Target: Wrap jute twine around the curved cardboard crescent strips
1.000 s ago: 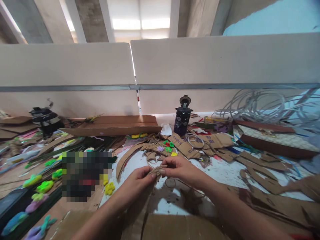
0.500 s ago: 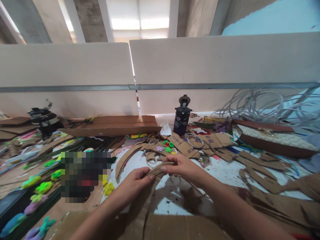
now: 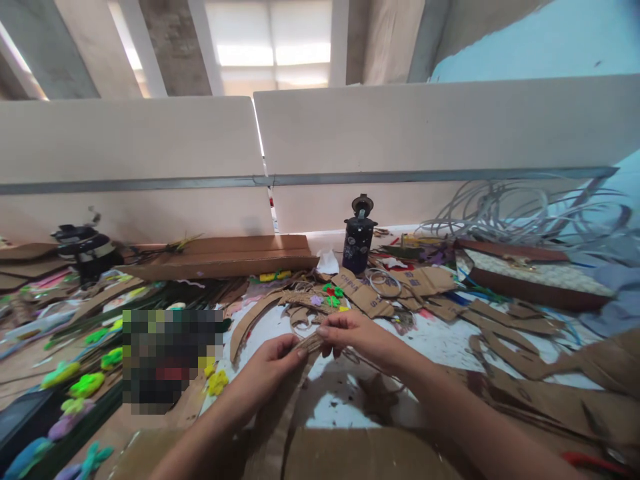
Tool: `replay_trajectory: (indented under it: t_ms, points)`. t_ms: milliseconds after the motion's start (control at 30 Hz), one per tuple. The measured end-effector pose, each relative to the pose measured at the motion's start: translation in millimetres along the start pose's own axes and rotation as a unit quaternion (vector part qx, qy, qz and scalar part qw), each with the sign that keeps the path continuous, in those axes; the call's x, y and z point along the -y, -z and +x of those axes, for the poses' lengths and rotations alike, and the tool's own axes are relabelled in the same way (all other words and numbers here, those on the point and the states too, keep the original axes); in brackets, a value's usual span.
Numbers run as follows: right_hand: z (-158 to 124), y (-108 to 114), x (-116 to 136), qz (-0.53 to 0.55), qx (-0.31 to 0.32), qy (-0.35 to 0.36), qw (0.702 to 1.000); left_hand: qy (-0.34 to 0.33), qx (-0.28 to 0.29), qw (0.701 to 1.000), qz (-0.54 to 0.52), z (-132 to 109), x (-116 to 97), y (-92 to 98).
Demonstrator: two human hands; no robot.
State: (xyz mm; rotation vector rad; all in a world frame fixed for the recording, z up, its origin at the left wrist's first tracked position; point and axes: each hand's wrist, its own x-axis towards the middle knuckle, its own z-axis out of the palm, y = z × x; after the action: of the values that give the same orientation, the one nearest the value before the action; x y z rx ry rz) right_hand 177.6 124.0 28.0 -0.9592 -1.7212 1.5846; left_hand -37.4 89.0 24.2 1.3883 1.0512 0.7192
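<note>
My left hand and my right hand meet over the middle of the work table. Together they pinch a narrow curved strip of brown cardboard wound with twine. The left fingertips hold its lower end, and the right fingers close on its upper end. A loose loop of twine hangs under the right hand. Behind the hands lies a cardboard shape with small felt flowers on it.
A dark bottle stands at the back centre. Cardboard offcuts cover the right side, with coiled clear tubing behind. Felt flowers and green stems lie on the left, near a long cardboard piece. A cardboard sheet lies nearest me.
Both hands have kept their pinch on the twine-wound strip, with the right fingers shifting slightly along it. The view has drifted a little to the right.
</note>
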Motion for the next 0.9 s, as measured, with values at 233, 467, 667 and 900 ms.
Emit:
replay_trajectory:
  t_ms: [233,467,667,900]
  points:
    - [3,3,8,-0.035,-0.012,0.002,0.999,0.011,0.004,1.000,-0.003,-2,-19,-2.5]
    - [-22,-1,32,-0.058,-0.032,0.025,0.997,0.004,0.038,0.999,0.029,-6,-44,-18.1]
    - [-60,-2,34,-0.063,-0.077,0.032,0.995,0.014,0.056,0.998,0.012,-17,-49,-37.0]
    - [-87,-12,18,-0.079,-0.119,0.051,0.988,0.003,0.054,0.999,0.002,-34,-48,-66.4]
